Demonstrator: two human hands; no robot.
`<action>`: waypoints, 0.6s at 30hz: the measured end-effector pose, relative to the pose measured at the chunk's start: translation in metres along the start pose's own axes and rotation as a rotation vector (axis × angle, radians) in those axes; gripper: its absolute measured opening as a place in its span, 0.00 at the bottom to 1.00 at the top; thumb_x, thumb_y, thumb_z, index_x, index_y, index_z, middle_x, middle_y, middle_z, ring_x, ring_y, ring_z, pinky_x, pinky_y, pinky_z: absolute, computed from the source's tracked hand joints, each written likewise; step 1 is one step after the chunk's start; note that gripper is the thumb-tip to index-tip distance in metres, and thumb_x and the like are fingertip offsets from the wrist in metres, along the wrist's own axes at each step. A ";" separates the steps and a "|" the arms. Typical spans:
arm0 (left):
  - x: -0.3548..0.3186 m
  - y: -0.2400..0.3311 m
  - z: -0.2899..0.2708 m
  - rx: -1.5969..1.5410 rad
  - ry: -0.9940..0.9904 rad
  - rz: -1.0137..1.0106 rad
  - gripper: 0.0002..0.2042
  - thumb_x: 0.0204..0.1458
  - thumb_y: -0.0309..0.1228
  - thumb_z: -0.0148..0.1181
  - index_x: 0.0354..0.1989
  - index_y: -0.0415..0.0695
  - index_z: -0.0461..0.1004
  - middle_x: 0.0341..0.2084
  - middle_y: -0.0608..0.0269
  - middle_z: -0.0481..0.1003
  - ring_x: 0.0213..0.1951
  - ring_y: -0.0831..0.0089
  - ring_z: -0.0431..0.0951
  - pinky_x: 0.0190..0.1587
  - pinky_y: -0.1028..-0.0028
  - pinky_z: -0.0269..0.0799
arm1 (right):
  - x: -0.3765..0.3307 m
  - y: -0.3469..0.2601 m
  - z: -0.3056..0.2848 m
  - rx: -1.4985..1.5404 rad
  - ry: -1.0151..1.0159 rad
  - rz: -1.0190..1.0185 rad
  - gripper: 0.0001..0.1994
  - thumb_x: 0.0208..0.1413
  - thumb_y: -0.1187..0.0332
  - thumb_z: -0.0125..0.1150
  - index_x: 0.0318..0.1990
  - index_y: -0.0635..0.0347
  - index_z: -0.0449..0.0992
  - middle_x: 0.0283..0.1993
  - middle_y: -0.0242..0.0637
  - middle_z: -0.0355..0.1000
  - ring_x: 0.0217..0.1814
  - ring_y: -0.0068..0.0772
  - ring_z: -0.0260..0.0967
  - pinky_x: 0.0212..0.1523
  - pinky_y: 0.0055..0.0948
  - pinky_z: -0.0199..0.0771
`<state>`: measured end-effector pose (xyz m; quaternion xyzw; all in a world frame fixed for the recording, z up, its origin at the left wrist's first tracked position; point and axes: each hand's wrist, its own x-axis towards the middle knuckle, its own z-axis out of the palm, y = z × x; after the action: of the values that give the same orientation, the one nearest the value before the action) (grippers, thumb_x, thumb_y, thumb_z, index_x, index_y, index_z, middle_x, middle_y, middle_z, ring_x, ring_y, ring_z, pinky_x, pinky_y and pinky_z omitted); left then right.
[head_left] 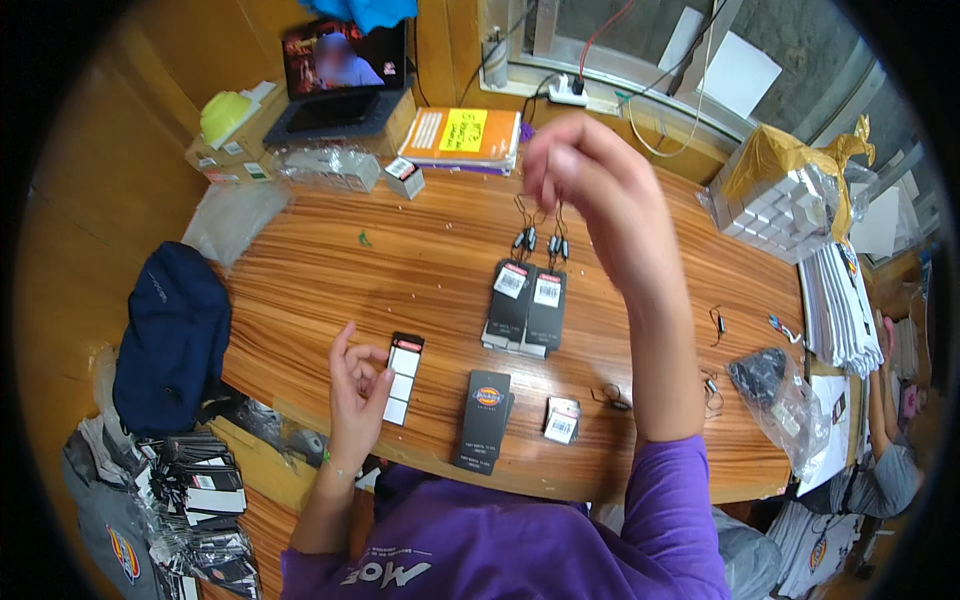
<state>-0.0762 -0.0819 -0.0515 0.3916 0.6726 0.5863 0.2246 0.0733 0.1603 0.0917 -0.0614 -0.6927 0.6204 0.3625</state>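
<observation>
My left hand (358, 395) is by the table's front edge, its fingers loosely bent and apart. Its thumb is beside or just over the edge of a black-topped strip with white labels (403, 382). My right hand (585, 170) is raised high over the table with its fingers curled together; whatever they may hold is hidden. Under it lie dark hang tags (528, 325) in two stacks, with small white barcode labels and black cord loops (540, 242). In front of me are a pile of long dark tags (485, 425) and a small stack of white-labelled tags (562, 420).
A laptop (345, 80) stands on a box at the back left, beside orange notebooks (463, 138). At right are a wrapped block of small boxes (780, 200), folded papers (838, 310) and a plastic bag (780, 400). A navy bag (172, 335) is at left.
</observation>
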 end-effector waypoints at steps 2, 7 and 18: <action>0.009 0.006 0.018 -0.072 -0.058 0.035 0.32 0.49 0.17 0.52 0.62 0.40 0.44 0.36 0.61 0.67 0.25 0.86 0.62 0.28 0.86 0.60 | -0.048 -0.037 0.030 -0.183 -0.236 -0.256 0.14 0.51 0.62 0.53 0.41 0.62 0.68 0.37 0.35 0.71 0.41 0.31 0.69 0.40 0.26 0.69; 0.012 0.015 0.031 -0.131 -0.152 0.113 0.31 0.49 0.19 0.52 0.61 0.39 0.45 0.37 0.60 0.68 0.27 0.84 0.64 0.30 0.85 0.62 | -0.107 -0.101 0.086 -0.226 -0.396 -0.455 0.31 0.47 0.65 0.54 0.60 0.47 0.51 0.44 0.45 0.72 0.37 0.41 0.72 0.30 0.31 0.70; 0.026 0.007 0.038 -0.011 -0.282 0.122 0.25 0.48 0.21 0.55 0.57 0.41 0.57 0.36 0.63 0.69 0.27 0.82 0.66 0.30 0.83 0.62 | -0.152 -0.063 0.085 -0.914 -0.271 -0.508 0.12 0.42 0.66 0.53 0.30 0.64 0.74 0.31 0.35 0.71 0.35 0.35 0.69 0.42 0.35 0.68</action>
<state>-0.0612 -0.0378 -0.0483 0.5092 0.6061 0.5417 0.2829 0.1578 -0.0046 0.0867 0.0371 -0.9257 0.1508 0.3450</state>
